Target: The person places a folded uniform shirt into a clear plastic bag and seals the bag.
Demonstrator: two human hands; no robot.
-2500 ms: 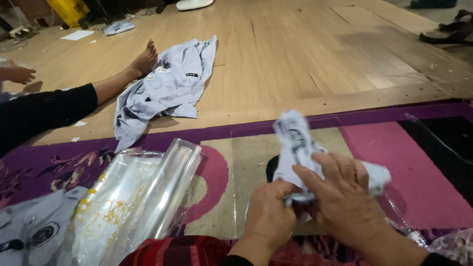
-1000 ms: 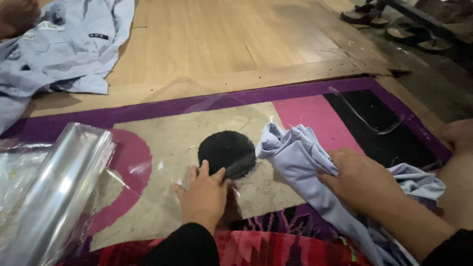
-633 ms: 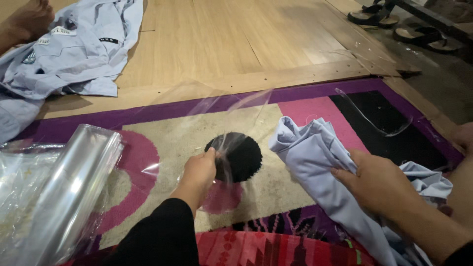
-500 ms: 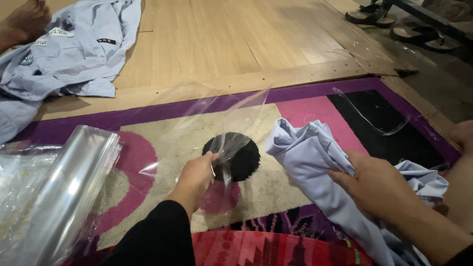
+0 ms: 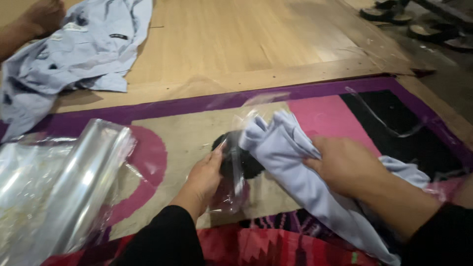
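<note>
The left hand (image 5: 204, 177) is pinching open a clear plastic bag (image 5: 236, 162) on the rug (image 5: 187, 133) while the right hand (image 5: 345, 165) is gripping the folded pale-blue garment (image 5: 286, 148) at its mouth, and the flimsy film is likely collapsing or snagging the cloth.

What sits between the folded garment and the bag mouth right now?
Nothing visible. The right hand presses the garment's folded end up to the clear bag, whose mouth the left hand holds open. Glare hides whether it has entered.

Garment: pale blue cloth (image 5: 295, 162), folded and bunched, lying on the patterned mat.
Bag: clear plastic bag (image 5: 236, 162), apparently held open at the garment's end.
</note>
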